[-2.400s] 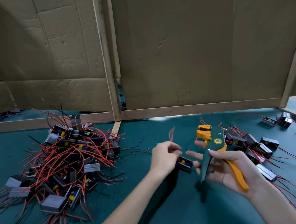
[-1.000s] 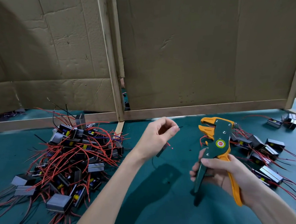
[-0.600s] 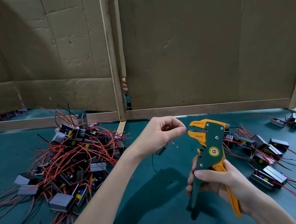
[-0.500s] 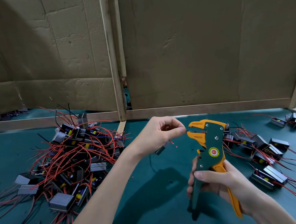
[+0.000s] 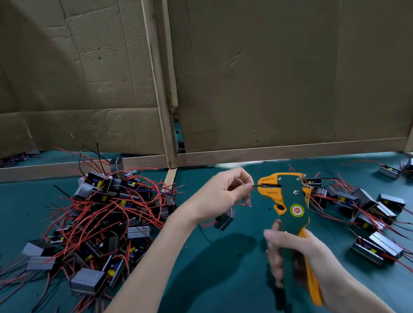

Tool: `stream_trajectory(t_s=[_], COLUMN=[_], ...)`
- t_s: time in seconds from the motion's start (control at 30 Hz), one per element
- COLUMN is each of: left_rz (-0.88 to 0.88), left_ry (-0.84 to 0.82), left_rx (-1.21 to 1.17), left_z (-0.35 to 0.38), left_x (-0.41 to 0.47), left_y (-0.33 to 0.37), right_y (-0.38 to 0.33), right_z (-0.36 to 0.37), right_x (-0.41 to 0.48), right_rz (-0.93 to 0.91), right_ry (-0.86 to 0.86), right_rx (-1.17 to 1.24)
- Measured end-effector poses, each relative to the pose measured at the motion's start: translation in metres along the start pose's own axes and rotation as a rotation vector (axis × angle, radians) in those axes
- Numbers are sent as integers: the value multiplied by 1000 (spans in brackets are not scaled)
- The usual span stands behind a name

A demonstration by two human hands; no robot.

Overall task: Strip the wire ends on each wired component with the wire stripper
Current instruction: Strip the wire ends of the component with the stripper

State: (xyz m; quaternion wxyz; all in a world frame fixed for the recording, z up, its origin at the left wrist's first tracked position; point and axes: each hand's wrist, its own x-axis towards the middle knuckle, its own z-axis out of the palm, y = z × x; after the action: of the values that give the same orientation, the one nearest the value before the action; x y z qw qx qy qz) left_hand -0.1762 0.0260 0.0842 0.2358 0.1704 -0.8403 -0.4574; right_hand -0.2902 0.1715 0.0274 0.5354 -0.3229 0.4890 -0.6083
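Left hand (image 5: 218,195) pinches a thin black wire (image 5: 255,186), its tip at the mouth of the wire stripper (image 5: 294,200) at its 3 o'clock. The wire's component (image 5: 224,221) dangles at 6 o'clock. Right hand (image 5: 315,253) grips the upright stripper's handles, fingers curled round them. Pile of wired components (image 5: 110,213) at 9 o'clock

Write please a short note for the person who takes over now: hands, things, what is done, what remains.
Left hand pinches a black wire, its tip in the jaws of the wire stripper; the component hangs below that hand.
Right hand grips the stripper's handles.
Done: wire placed; probably the group on the right.
Left: squeeze to strip, then probably the big pile.
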Motion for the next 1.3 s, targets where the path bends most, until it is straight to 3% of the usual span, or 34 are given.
stream_trajectory(t_s=[0.13, 0.37, 0.73, 0.97, 1.3], left_rz=[20, 123, 105, 94, 61], left_ry=[132, 316, 187, 129, 85], left_rx=[48, 62, -147, -139, -57], left_z=[1, 4, 1, -1, -5], left_x=[1, 5, 2, 1, 0], left_y=[-5, -4, 6, 8, 10], right_y=[-11, -21, -15, -11, -11], right_z=[-6, -15, -13, -19, -21], right_x=[1, 1, -2, 2, 2], right_rz=[-36, -72, -49, -48, -2], right_ry=[-87, -65, -183, -256, -194], right_rx=[234, 150, 45, -6, -117])
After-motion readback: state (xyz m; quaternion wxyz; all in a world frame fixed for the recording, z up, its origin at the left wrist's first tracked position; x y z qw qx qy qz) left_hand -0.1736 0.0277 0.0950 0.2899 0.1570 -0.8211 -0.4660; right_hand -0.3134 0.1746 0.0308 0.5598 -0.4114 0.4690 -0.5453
